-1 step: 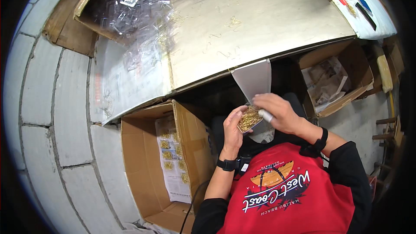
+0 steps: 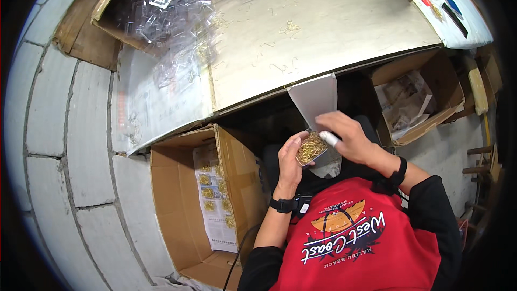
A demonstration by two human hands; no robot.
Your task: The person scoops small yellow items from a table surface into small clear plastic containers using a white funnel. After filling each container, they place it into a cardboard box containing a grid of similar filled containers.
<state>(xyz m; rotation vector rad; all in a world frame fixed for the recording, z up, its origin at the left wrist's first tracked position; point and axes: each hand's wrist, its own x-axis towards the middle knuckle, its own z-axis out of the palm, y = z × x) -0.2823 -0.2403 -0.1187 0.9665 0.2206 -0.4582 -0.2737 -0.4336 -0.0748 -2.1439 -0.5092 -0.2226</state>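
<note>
A small clear plastic box [image 2: 311, 163] is heaped with thin gold-coloured wire pieces [image 2: 310, 149], perhaps hooks or pins. My left hand [image 2: 291, 160] grips the box from its left side, thumb along the upper edge. Above the box's right side, my right hand [image 2: 349, 139] holds its fingers stretched out, apart from the thumb. A white wrap [image 2: 329, 139] covers one of its digits, close to the wire pieces. Nothing shows in the right hand, though its palm side is partly hidden. Just beyond the hands, a pale grey tapering chute-like sheet [image 2: 315, 98] hangs from the table edge.
The table [image 2: 328, 27] bears scattered gold wire pieces and a pile of clear plastic boxes [image 2: 167, 21] at left. Below it, one cardboard box [image 2: 183, 205] holds filled packs [image 2: 207, 191]; another [image 2: 417, 99] at right holds paper. Tools [image 2: 455, 20] lie far right.
My right hand has lifted slightly, and its white-wrapped digit has moved up from the box's right side. My left hand and the box stay almost where they were.
</note>
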